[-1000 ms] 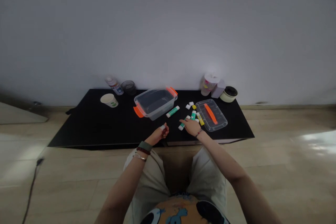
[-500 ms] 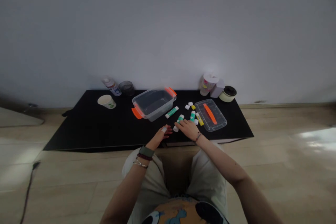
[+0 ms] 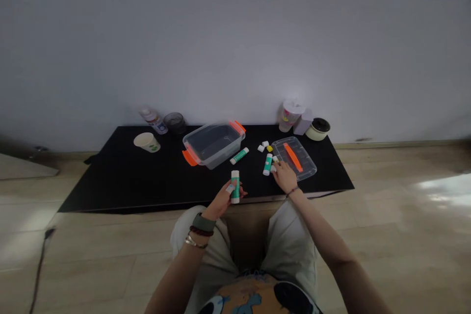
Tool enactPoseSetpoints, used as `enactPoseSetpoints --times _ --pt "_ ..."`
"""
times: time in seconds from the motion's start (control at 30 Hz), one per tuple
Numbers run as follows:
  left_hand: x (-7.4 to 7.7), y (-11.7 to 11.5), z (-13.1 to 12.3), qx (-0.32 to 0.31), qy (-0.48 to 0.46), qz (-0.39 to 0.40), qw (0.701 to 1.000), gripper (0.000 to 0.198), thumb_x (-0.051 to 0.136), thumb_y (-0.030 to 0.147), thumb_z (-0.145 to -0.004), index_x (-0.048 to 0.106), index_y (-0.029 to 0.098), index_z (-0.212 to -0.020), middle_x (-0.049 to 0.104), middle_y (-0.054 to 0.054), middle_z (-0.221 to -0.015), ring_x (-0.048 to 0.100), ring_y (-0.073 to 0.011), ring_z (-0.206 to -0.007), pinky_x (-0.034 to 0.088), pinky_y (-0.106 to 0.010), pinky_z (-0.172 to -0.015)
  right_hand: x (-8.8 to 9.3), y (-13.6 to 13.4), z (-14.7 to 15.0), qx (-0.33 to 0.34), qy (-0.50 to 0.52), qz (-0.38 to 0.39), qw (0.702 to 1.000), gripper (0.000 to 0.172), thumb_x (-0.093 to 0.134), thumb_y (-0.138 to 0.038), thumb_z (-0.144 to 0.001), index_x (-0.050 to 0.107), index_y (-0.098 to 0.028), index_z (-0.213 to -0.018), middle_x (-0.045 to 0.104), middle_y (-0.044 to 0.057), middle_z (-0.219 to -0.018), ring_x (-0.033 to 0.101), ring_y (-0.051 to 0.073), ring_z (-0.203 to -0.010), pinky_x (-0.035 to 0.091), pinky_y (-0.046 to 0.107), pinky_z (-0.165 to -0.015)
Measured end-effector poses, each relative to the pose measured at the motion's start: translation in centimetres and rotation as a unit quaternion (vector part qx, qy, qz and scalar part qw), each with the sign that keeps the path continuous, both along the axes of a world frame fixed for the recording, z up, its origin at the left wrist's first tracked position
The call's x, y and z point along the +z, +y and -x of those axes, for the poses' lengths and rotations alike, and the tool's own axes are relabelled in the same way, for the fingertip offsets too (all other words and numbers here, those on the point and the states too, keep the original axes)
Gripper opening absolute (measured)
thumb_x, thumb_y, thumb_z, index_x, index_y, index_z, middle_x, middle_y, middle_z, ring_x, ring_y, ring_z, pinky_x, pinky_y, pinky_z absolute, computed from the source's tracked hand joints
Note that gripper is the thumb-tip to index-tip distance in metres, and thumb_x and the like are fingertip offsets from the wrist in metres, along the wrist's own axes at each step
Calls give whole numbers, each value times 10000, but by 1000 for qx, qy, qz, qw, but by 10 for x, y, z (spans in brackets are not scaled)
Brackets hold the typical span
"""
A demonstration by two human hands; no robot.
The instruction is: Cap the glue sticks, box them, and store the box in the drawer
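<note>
Behind everything, you have a big grey wall (image 3: 235, 49). The long black counter (image 3: 176, 181) sits against it. The largest thing on it is the clear box (image 3: 217, 141) with orange clips (image 3: 190, 155). It stands open at the top, between your left hand and the wall. The flat clear lid (image 3: 306, 161), with an orange handle (image 3: 293, 157), lies right beside your right hand. Along the back on the right stand a cream pot (image 3: 317, 131), a clear cup (image 3: 288, 118) and a pale box (image 3: 302, 123). Back on the left are a white bottle (image 3: 154, 120), a dark cup (image 3: 174, 123) and, nearer you, a paper cup (image 3: 147, 142).

Your left hand (image 3: 227, 196) has its grip wrapped round a tall green stick (image 3: 235, 187). Your right hand (image 3: 286, 176) bends down over a yellow stick (image 3: 275, 159); I cannot tell if that grip has pinched it. A second green stick (image 3: 268, 164) lies just left of it, and a third green stick (image 3: 239, 156) lies beside the box. Smallest are two white caps (image 3: 261, 148) and a yellow cap (image 3: 270, 148), bunched near the lid's corner.

Your widest room is the black stretch left of your left hand. A thinner strip runs between the lid and the right edge. Both your hands are near the front edge, the left one closest.
</note>
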State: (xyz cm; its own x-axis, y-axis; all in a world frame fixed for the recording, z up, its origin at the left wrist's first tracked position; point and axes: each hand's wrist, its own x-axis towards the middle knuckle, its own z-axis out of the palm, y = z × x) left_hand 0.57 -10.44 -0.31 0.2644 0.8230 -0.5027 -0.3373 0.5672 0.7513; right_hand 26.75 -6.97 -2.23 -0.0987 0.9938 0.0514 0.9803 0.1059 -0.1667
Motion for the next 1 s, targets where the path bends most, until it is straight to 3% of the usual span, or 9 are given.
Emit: enactPoseSetpoints --times 0.23,0.3,0.4,0.47,0.53,0.63,0.73,0.83,1.0 --pt "3 -2 -6 -15 -2 -18 1000 378 740 475 -796 625 133 -907 645 -21 -720 649 -156 -687 523 -293 -704 -19 7 -18 -2 -25 15 1000 218 598 -292 -926 662 -179 -1100 597 165 -1148 532 289 -1053 458 366 -829" --pt "3 -2 -7 -22 10 -22 999 398 742 499 -785 624 138 -902 637 -13 -703 638 -151 -674 513 -287 -694 -20 5 -18 -9 29 -9 1000 179 624 -280 -901 656 -185 -1050 601 152 -1132 537 279 -1052 464 368 -844" --pt "2 -3 -7 -41 30 -34 998 453 737 551 -771 620 146 -938 638 -9 -720 642 -155 -687 495 -277 -676 -18 1 -16 -44 205 -35 977 189 670 -345 -857 625 -195 -963 617 113 -1059 573 247 -973 488 372 -821" --pt "3 -5 -8 -59 34 -52 996 480 736 574 -765 616 150 -957 639 -10 -734 647 -159 -706 487 -274 -678 -13 -2 -10 -66 369 -10 927 277 705 -441 -814 591 -201 -893 633 71 -927 594 208 -824 505 365 -752" --pt "5 -7 -11 -77 30 -67 994 488 735 582 -763 611 156 -967 629 -5 -730 641 -155 -704 480 -271 -674 -7 -6 1 -64 525 48 847 379 748 -519 -746 543 -211 -826 631 28 -811 584 170 -699 509 336 -665" --pt "12 -10 -17 -103 21 -79 991 488 724 597 -770 597 171 -970 613 5 -735 607 -129 -657 469 -267 -653 7 -12 19 -27 658 125 742 473 812 -533 -659 484 -217 -789 638 -3 -766 586 139 -663 505 283 -594" --pt "21 -12 -20 -132 34 -105 985 513 696 639 -774 583 175 -962 603 5 -737 567 -108 -616 433 -251 -603 23 -16 31 5 696 157 701 478 840 -479 -653 477 -216 -817 633 -25 -765 577 113 -651 501 252 -590" --pt "29 -14 -19 -152 47 -123 980 554 675 676 -768 579 172 -976 581 9 -720 528 -97 -595 394 -238 -561 38 -20 36 31 701 145 698 464 856 -406 -654 516 -221 -908 614 -32 -797 580 109 -686 493 241 -623" --pt "37 -16 -18 -195 46 -137 970 507 665 642 -801 584 165 -953 564 10 -710 479 -79 -550 359 -230 -523 59 -26 40 74 642 130 752 451 834 -370 -695 591 -227 -1047 598 -5 -871 557 133 -756 450 252 -656"
